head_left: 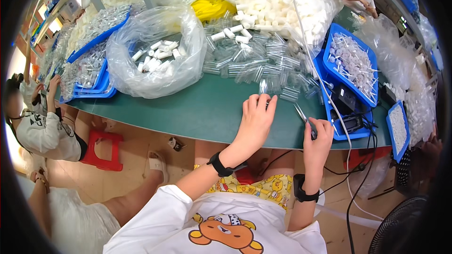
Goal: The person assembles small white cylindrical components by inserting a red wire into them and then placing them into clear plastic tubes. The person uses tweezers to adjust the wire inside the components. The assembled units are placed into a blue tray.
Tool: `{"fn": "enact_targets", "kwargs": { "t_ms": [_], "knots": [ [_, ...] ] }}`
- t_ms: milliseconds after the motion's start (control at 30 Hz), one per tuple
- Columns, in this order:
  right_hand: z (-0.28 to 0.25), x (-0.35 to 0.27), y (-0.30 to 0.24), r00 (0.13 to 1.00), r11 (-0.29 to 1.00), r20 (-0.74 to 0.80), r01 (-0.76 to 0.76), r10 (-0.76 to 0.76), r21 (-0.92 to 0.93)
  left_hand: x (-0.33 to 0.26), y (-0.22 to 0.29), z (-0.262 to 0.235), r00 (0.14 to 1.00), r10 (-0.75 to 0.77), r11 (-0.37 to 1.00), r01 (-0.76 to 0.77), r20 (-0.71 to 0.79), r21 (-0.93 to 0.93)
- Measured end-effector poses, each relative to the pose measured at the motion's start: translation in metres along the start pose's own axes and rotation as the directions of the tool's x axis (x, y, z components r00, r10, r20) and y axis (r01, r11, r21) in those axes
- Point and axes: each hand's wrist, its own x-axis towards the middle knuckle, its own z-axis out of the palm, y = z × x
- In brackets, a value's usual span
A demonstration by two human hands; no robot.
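Observation:
My left hand (256, 115) is over the green table at the near edge of a heap of clear plastic tubes (256, 63). Its fingers are curled together, and a clear tube (263, 86) juts out past the fingertips. To the right, my right hand (318, 137) is closed round the dark handle of a pointed metal tool (300, 113). Two thin silver prongs aim up and left from it, toward the tubes; whether these are scissors or tweezers I cannot tell. Several white cylinders (229, 33) lie on the back of the heap.
An open plastic bag (155, 87) of white cylinders stands left of the tubes. Blue trays (332, 68) with white stick-like parts and black devices sit at right. A white cable (308, 42) hangs across the right side. Co-workers (44, 129) sit at the left.

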Motion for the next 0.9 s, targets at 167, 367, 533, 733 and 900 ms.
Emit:
{"fn": "enact_targets", "kwargs": {
  "t_ms": [167,367,533,733,900],
  "knots": [
    [-0.002,0.033,-0.031,0.985,0.982,0.073,0.145,-0.155,0.124,-0.006,-0.006,-0.011,1.0,-0.014,0.997,0.012,-0.025,-0.07],
    [0.054,0.109,-0.085,0.855,0.868,0.182,0.446,-0.485,0.219,-0.023,-0.023,-0.04,0.991,-0.125,0.953,0.106,-0.049,-0.283],
    [0.156,0.198,-0.102,0.838,0.918,0.398,0.396,-0.373,0.026,-0.028,-0.031,-0.051,0.975,-0.217,0.827,0.159,-0.045,-0.539],
    [0.208,0.235,-0.096,0.722,0.887,0.628,0.449,-0.29,-0.108,-0.033,-0.04,-0.056,0.965,-0.261,0.753,0.21,0.009,-0.624],
    [0.213,0.241,-0.089,0.698,0.882,0.641,0.466,-0.318,-0.069,-0.033,-0.042,-0.055,0.969,-0.246,0.746,0.212,0.036,-0.631]
  ]
}}
